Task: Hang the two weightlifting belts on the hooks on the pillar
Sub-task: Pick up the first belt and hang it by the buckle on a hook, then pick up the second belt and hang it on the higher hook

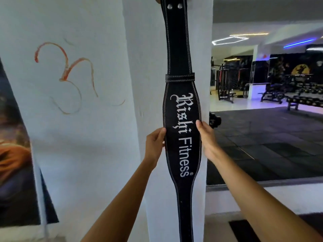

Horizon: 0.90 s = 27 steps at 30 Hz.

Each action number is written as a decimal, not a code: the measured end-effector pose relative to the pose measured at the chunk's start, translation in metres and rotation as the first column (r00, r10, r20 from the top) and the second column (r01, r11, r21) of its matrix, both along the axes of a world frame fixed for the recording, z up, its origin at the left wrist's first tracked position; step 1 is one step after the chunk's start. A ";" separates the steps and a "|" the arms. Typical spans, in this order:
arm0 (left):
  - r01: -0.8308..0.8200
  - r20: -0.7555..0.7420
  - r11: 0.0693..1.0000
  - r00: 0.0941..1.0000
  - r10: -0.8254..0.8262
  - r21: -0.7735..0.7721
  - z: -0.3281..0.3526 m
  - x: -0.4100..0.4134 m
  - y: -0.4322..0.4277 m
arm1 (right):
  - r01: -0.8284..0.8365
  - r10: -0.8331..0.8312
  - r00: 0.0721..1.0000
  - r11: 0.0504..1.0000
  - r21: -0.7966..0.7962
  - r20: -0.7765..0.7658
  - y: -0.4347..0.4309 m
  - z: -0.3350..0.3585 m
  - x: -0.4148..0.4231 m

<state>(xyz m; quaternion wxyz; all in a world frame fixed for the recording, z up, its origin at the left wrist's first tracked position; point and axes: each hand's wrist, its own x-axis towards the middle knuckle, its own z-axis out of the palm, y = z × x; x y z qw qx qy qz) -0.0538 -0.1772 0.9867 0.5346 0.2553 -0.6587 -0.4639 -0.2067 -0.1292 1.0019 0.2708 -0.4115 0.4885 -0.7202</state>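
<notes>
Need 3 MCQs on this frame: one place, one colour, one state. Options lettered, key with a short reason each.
1. Where does the belt hang?
A. against the white pillar
B. on a bench
C. on the floor

2. What colour is the belt's lettering?
A. red
B. white
C. yellow

3. How do the hands meet the belt?
A. left hand and right hand touch opposite edges
B. one hand only
C. neither touches

Key: 1 A, it runs down the pillar face; 2 B, white script on black; 3 A, fingers rest on both edges of the wide part.
</notes>
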 end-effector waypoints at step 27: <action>-0.577 0.574 0.036 0.801 -0.170 0.816 -0.823 0.238 0.214 | -0.319 0.246 0.917 -0.017 0.948 0.313 0.161 -0.828 0.230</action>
